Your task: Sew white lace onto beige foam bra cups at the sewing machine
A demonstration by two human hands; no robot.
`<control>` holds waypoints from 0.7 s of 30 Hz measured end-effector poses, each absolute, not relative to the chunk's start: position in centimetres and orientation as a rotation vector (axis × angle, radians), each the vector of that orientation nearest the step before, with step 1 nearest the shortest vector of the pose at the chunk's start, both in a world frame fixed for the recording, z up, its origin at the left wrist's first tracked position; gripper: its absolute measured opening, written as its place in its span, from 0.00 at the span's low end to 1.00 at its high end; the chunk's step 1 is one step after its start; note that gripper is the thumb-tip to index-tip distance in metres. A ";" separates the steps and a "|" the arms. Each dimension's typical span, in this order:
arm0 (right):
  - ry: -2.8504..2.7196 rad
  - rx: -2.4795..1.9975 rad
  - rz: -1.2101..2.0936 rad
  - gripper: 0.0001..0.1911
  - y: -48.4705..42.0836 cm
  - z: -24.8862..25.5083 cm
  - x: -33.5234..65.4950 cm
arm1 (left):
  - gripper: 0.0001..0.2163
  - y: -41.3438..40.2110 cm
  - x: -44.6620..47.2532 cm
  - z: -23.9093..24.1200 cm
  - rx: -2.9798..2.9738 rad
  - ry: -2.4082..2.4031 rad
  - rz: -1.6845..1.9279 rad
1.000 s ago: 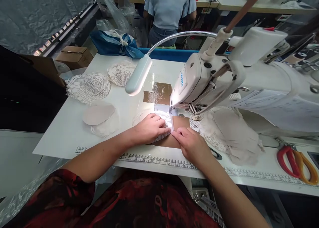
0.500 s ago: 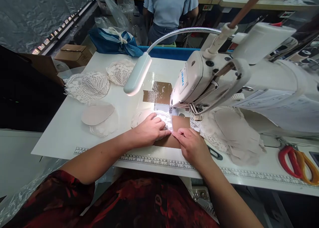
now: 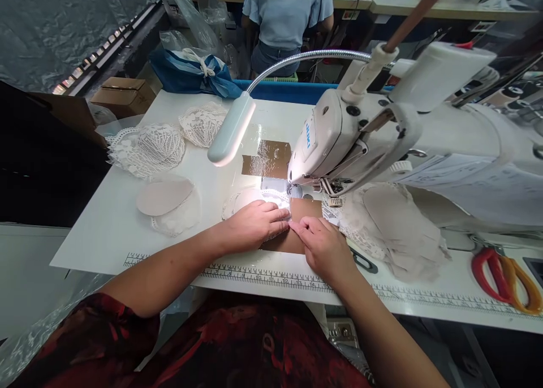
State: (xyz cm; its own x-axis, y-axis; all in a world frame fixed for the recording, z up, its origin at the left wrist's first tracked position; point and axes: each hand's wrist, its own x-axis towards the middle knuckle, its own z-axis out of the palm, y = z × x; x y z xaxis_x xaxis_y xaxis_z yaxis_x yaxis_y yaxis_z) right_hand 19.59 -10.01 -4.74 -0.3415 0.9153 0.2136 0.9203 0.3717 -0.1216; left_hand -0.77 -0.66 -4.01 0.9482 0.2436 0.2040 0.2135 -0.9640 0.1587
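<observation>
My left hand (image 3: 254,225) lies flat on a white lace piece (image 3: 271,197) just in front of the needle of a white sewing machine (image 3: 360,133), fingers pressed down on the fabric. My right hand (image 3: 323,245) sits beside it on a brown taped patch (image 3: 306,208), its fingertips pinching the lace edge where the two hands meet. A gooseneck lamp (image 3: 231,130) shines on the spot.
Finished lace cups (image 3: 146,147) and a beige pad (image 3: 163,197) lie at the left of the white table (image 3: 106,229). A pile of lace and beige pieces (image 3: 394,229) sits right of the needle. Red and orange scissors (image 3: 504,275) lie far right. Another person (image 3: 288,14) sits behind.
Both hands have crept slightly left and closer together on the lace; the view has shifted a little. The fabric stays under the fingers.
</observation>
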 end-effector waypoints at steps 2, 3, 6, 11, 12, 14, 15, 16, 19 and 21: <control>-2.394 -1.645 -0.053 0.23 -10.1 -4.8 19.5 | 0.16 -0.7 -0.8 -3.9 2.981 0.383 0.309; -2.394 -1.655 -0.055 0.23 -10.1 -4.8 19.5 | 0.16 -0.7 -0.8 -3.9 2.987 0.398 0.310; -2.389 -1.697 -0.045 0.22 -10.1 -4.6 19.3 | 0.17 -0.7 -0.8 -4.1 2.990 0.426 0.351; -2.374 -1.721 -0.043 0.21 -10.1 -4.5 19.1 | 0.19 -0.7 -0.8 -4.6 2.963 0.451 0.403; -2.371 -1.724 -0.044 0.21 -10.1 -4.5 19.0 | 0.19 -0.8 -0.8 -4.6 2.963 0.450 0.399; -2.369 -1.731 -0.038 0.21 -10.1 -4.5 19.0 | 0.19 -0.8 -0.8 -4.5 2.963 0.445 0.392; -2.372 -1.733 -0.033 0.20 -10.0 -4.5 19.0 | 0.19 -0.8 -0.8 -4.4 2.964 0.442 0.391; -2.377 -1.734 -0.026 0.20 -10.0 -4.4 19.0 | 0.19 -0.9 -0.8 -4.3 2.965 0.439 0.390; -2.391 -1.740 -0.007 0.20 -10.0 -4.2 18.9 | 0.18 -0.8 -0.8 -4.2 2.981 0.437 0.404; -2.408 -1.754 0.012 0.20 -9.8 -3.9 18.9 | 0.18 -0.7 -0.8 -4.3 2.991 0.431 0.416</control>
State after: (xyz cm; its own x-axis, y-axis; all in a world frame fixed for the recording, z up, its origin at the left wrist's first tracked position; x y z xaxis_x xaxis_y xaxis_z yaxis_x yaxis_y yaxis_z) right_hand 18.89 -9.85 -3.95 -0.2981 0.9461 0.1265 0.9448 0.3114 -0.1022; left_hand -0.79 -0.73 -4.33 0.9230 0.2891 0.2538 0.2644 -0.9559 0.1276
